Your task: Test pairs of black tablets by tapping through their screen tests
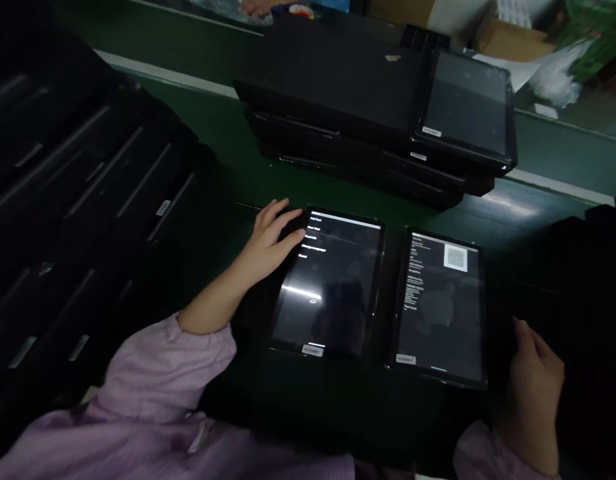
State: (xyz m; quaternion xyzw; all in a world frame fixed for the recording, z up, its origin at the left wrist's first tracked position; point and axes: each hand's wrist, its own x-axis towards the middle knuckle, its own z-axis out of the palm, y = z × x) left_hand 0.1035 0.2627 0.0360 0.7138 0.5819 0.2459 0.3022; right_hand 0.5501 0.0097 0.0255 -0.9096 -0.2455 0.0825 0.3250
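Note:
Two tablets lie side by side on the dark green work surface. The left tablet (333, 293) shows a short text menu and a bright lamp reflection. On the right tablet (438, 320) there is small text with a white QR code at the top. My left hand (275, 237) is open, its fingers apart and the thumb at the left tablet's upper left edge. To the right of the right tablet, and apart from it, my right hand (535, 373) is closed, fingers curled. Whatever it may hold is lost in the dark.
Stacked dark tablets or trays (333, 73) stand behind, with another tablet (468, 103) on top at the right. Rows of dark devices (88, 167) fill the left side. A pale ledge (168, 80) runs across the back; beyond it are a plastic bag (561, 73) and another person's hand (257, 8).

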